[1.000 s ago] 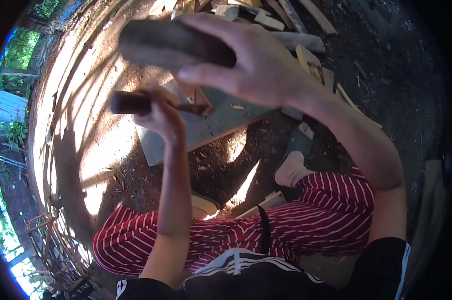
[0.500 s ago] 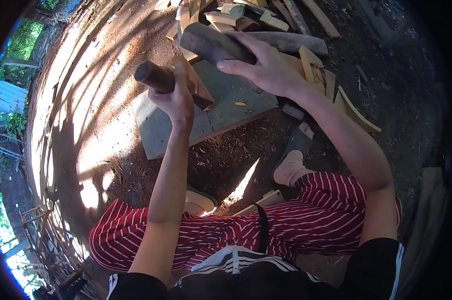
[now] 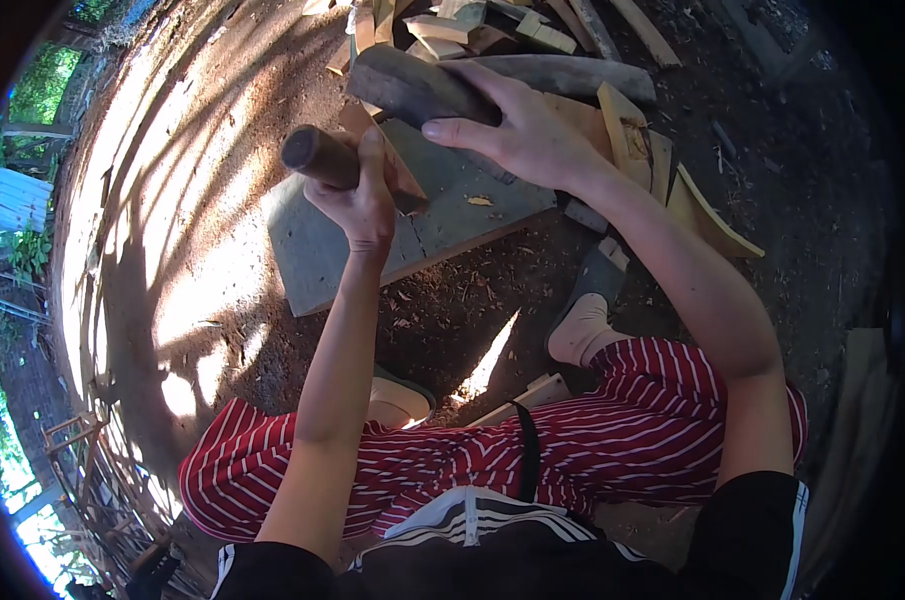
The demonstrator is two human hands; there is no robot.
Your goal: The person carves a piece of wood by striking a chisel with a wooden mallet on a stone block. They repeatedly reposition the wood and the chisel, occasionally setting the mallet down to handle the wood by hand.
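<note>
My left hand point(image 3: 358, 200) is closed round a thick, dark wooden handle point(image 3: 321, 155) whose round end faces up and left. The handle's other end is hidden by the hand. A reddish wooden block point(image 3: 405, 182) lies behind this hand, on a grey board point(image 3: 323, 255). Above the board, to the right, my right hand point(image 3: 528, 130) grips a thick, dark, rounded wooden piece point(image 3: 413, 88) that looks like a mallet, its thumb along the near side. The two held things are apart.
Wood offcuts point(image 3: 453, 30) pile up behind the board. A long curved piece of wood point(image 3: 573, 78) lies beyond my right hand, and several pale pieces point(image 3: 628, 140) sit to its right. My feet point(image 3: 583, 330) are near the board on ground strewn with chips.
My left hand and the handle have shifted slightly right and down, with the handle tilted differently. My right hand and the mallet-like piece have moved a little left.
</note>
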